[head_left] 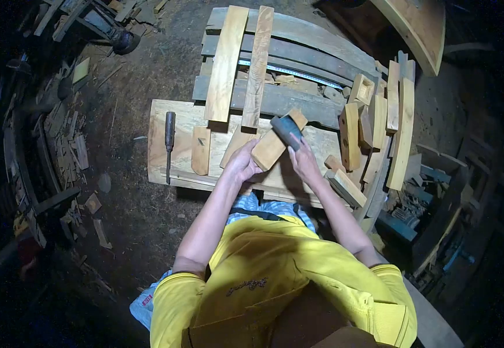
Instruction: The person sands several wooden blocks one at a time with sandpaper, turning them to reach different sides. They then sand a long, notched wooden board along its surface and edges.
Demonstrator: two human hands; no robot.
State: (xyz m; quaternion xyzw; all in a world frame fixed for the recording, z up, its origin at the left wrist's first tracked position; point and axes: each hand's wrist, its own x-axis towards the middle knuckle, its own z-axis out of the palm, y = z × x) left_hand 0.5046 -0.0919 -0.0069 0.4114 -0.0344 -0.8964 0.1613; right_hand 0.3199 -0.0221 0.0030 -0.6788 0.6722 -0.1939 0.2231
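Note:
My left hand (243, 163) is wrapped round the near end of a wooden block (268, 152), which lies at a slant over the bench. A dark bluish curved piece (287, 131), resembling a folded strip of sandpaper, sits across the upper part of that block. On its lower right end, my right hand (304, 163) is closed with the fingers pressed against it. Partly hidden behind the block and my left hand is a flat wooden piece (237, 144) on the workbench (185, 110). To the left lie a short board (201, 152) and a screwdriver-like tool (169, 145) with a dark handle.
Two long boards (227, 64) rest across the slatted far part of the bench. At the right stand several cut wooden blocks (349, 136) and strips (401, 133). A large curved panel (417, 29) reaches in at the upper right. Wood scraps (81, 151) litter the floor at left.

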